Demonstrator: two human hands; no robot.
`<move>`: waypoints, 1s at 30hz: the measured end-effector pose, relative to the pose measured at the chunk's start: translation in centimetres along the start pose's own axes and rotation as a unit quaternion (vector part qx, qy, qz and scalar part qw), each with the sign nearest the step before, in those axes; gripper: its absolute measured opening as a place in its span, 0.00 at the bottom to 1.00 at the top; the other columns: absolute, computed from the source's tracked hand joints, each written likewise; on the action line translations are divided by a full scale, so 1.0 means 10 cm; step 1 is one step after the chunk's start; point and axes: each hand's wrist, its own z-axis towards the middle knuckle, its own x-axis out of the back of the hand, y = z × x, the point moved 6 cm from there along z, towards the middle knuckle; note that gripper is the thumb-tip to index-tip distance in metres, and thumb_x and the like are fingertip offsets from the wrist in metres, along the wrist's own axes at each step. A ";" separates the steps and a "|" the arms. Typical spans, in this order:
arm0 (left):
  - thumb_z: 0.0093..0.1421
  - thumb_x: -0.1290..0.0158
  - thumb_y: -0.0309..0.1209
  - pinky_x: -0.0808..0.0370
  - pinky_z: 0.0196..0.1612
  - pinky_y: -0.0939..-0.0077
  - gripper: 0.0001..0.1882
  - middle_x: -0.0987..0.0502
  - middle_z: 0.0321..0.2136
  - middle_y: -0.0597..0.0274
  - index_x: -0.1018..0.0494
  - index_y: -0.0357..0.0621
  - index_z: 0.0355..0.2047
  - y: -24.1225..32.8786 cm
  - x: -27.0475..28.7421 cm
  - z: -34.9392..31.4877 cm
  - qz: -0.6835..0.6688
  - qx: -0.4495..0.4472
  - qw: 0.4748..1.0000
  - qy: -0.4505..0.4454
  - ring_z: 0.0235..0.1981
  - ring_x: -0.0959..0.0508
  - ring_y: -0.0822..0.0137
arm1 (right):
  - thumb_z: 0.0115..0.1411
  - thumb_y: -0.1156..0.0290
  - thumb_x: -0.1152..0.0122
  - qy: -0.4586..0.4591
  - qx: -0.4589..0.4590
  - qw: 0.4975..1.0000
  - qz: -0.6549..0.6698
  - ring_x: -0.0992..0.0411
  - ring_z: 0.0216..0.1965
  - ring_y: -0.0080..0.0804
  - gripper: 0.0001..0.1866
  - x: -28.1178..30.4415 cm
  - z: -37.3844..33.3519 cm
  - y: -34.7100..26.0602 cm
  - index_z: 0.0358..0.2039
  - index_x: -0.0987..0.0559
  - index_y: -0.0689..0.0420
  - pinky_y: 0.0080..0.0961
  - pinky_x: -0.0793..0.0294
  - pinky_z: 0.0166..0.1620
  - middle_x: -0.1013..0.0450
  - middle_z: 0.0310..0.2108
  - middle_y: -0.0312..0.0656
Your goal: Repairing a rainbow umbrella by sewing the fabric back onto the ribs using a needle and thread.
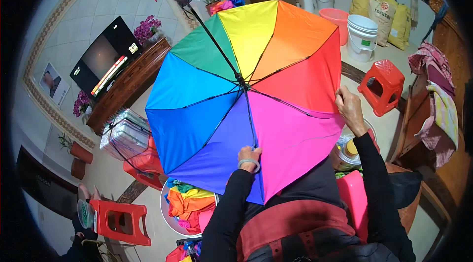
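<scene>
While gripping the rainbow umbrella [242,82], spread at the dial's centre, by a six-o'clock rib [250,116] with the left hand [250,156] and pinching its three-o'clock rim [339,82] with the right hand [350,107], seems done with opening, not with furling.

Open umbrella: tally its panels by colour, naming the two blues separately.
Green panel: 1
Yellow panel: 1
Orange panel: 1
Red panel: 1
Pink panel: 1
Purple panel: 1
Dark blue panel: 1
Light blue panel: 1
Total: 8
</scene>
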 end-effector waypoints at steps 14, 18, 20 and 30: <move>0.45 0.52 0.31 0.28 0.34 0.58 0.10 0.27 0.25 0.41 0.31 0.34 0.24 0.02 -0.15 -0.16 0.005 0.007 0.999 0.047 0.30 0.26 0.47 | 0.51 0.77 0.54 0.010 0.002 0.999 0.030 0.33 0.18 0.41 0.03 0.11 -0.17 -0.09 0.27 0.33 0.60 0.29 0.36 0.23 0.35 0.16 0.50; 0.46 0.52 0.31 0.29 0.35 0.58 0.10 0.27 0.26 0.40 0.31 0.34 0.24 -0.03 -0.11 -0.16 -0.025 0.026 0.999 0.032 0.31 0.26 0.46 | 0.51 0.78 0.54 0.016 0.019 0.999 0.022 0.33 0.18 0.41 0.03 0.10 -0.18 -0.13 0.27 0.33 0.61 0.28 0.36 0.22 0.35 0.16 0.50; 0.46 0.52 0.31 0.29 0.36 0.57 0.10 0.27 0.27 0.40 0.31 0.34 0.25 -0.01 -0.03 -0.20 -0.043 0.041 0.998 0.022 0.31 0.27 0.45 | 0.51 0.78 0.54 0.012 0.024 0.999 0.021 0.33 0.18 0.41 0.02 0.09 -0.19 -0.13 0.27 0.33 0.61 0.28 0.36 0.22 0.36 0.16 0.50; 0.44 0.49 0.32 0.29 0.36 0.58 0.12 0.27 0.29 0.42 0.29 0.36 0.27 0.01 -0.20 -0.29 -0.018 0.042 0.998 0.041 0.33 0.27 0.45 | 0.49 0.79 0.54 -0.016 0.016 1.000 -0.014 0.34 0.17 0.42 0.02 0.02 -0.25 -0.07 0.25 0.34 0.61 0.28 0.37 0.21 0.36 0.15 0.51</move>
